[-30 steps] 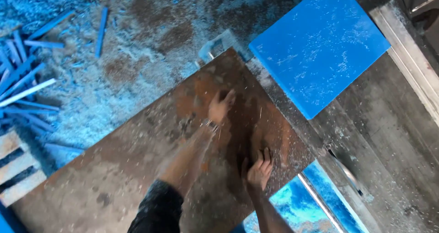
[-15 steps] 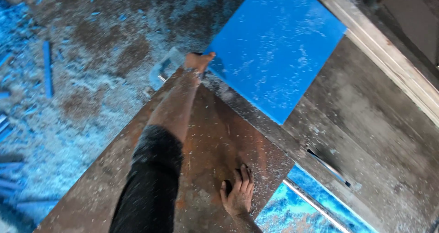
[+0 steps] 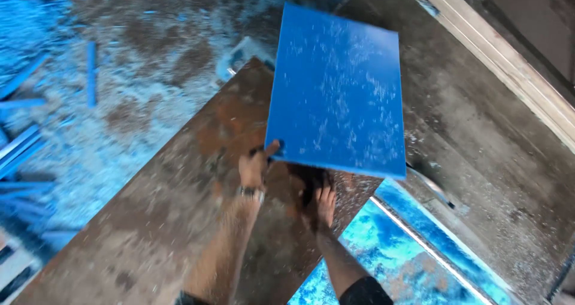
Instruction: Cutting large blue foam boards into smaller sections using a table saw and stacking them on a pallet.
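A blue rectangular board (image 3: 338, 89), dusted with pale shavings, is lifted and tilted above a rusty brown table top (image 3: 179, 209). My left hand (image 3: 256, 164), with a wristwatch on the wrist, grips the board's near left corner between thumb and fingers. My right hand (image 3: 322, 203) lies below the board's near edge, fingers spread toward it; its fingertips are hidden in the shadow under the board, so I cannot tell if they touch it.
Blue strips (image 3: 90, 71) and pale sawdust litter the floor at left. A grey saw table (image 3: 479, 161) with a wooden rail (image 3: 503, 65) runs along the right. A shiny blue sheet (image 3: 389, 251) lies below the table's near right edge.
My left hand reached to the blue board's corner, then pulled it toward me and raised it off the grey table. My right hand stayed on the brown table top.
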